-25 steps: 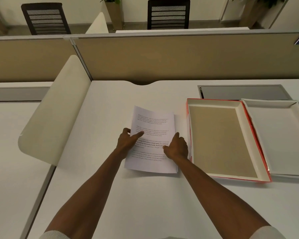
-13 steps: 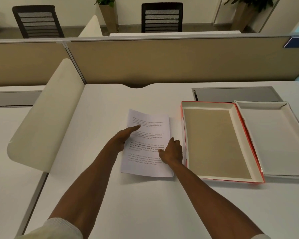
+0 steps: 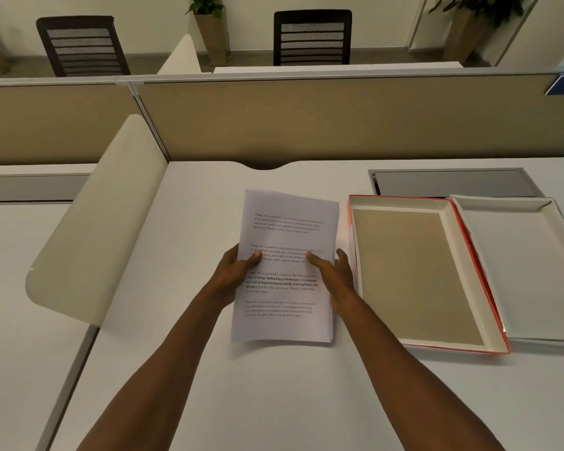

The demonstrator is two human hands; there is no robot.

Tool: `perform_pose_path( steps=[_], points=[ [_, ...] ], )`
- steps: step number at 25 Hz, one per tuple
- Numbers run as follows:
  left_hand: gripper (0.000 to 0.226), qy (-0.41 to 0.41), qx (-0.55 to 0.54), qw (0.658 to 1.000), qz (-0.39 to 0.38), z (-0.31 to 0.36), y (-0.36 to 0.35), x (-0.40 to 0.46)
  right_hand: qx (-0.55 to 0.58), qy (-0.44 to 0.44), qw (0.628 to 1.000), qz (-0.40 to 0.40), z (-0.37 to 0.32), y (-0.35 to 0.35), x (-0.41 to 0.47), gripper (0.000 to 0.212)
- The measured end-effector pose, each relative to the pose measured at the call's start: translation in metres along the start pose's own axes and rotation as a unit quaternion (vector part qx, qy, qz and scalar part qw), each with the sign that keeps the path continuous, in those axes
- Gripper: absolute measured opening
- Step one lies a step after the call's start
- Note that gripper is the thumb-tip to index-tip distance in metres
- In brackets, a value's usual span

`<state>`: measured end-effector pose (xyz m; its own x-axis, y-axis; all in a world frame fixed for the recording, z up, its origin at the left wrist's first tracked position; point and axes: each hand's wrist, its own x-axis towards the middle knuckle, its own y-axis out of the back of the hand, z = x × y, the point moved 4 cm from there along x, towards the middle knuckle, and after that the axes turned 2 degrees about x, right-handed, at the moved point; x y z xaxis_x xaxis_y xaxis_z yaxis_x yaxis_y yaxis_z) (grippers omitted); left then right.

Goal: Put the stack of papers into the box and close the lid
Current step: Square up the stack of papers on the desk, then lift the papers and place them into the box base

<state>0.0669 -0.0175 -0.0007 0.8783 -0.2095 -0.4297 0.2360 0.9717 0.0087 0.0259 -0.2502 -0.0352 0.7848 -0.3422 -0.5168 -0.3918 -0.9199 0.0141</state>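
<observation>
A stack of printed white papers (image 3: 287, 222) is in the middle of the white desk, held on both long sides and lifted slightly, with a shadow under its near edge. My left hand (image 3: 233, 271) grips the left edge, thumb on top of the page. My right hand (image 3: 334, 275) grips the right edge, thumb on the text. To the right lies the open red-edged box (image 3: 453, 229) with a tan bottom and nothing in it. Its white lid (image 3: 528, 265) is folded open flat on the far right.
A cream curved divider (image 3: 92, 229) rises along the desk's left edge. A tan partition wall (image 3: 339, 118) closes the back. A grey cable hatch (image 3: 453, 182) sits behind the box. Two black chairs and potted plants stand beyond the partition.
Both hands shifted from lying on top of the papers to gripping their two side edges, and the stack now looks raised off the desk.
</observation>
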Motion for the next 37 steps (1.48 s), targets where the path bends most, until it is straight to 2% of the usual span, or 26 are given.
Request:
perform_pose_path(
  steps=[2,4,8,12,16,24,27,33,37],
  points=[
    [0.018,-0.043,-0.009,0.999,0.006,0.006,0.005,-0.011,0.092,0.013,0.994,-0.062,-0.011,-0.001,0.0,0.06],
    [0.017,-0.099,0.003,0.995,0.017,0.015,0.005,-0.019,0.071,0.08,0.993,-0.051,-0.019,-0.001,-0.008,0.048],
    [0.031,-0.18,0.02,0.983,0.033,0.029,-0.002,-0.028,0.018,0.221,0.975,0.004,-0.032,-0.004,-0.034,0.044],
    [0.029,-0.198,0.025,0.979,0.045,0.018,-0.007,-0.039,-0.015,0.291,0.957,0.005,-0.033,0.001,-0.059,0.044],
    [0.033,-0.193,0.027,0.98,0.051,0.0,-0.005,-0.052,-0.04,0.291,0.954,-0.052,-0.016,0.003,-0.074,0.056],
    [0.037,-0.22,0.02,0.97,0.098,-0.008,-0.008,-0.069,-0.094,0.321,0.942,-0.017,-0.018,0.012,-0.096,0.063],
    [0.035,-0.205,0.009,0.974,0.098,-0.014,-0.009,-0.072,-0.117,0.329,0.937,-0.013,-0.012,0.012,-0.1,0.068],
    [0.033,-0.193,0.07,0.974,0.092,0.004,-0.015,-0.079,-0.088,0.325,0.942,-0.007,-0.017,0.022,-0.11,0.049],
    [0.044,-0.235,0.174,0.956,0.017,0.043,-0.035,-0.091,-0.075,0.285,0.955,0.016,-0.026,0.057,-0.123,0.043]
  ],
)
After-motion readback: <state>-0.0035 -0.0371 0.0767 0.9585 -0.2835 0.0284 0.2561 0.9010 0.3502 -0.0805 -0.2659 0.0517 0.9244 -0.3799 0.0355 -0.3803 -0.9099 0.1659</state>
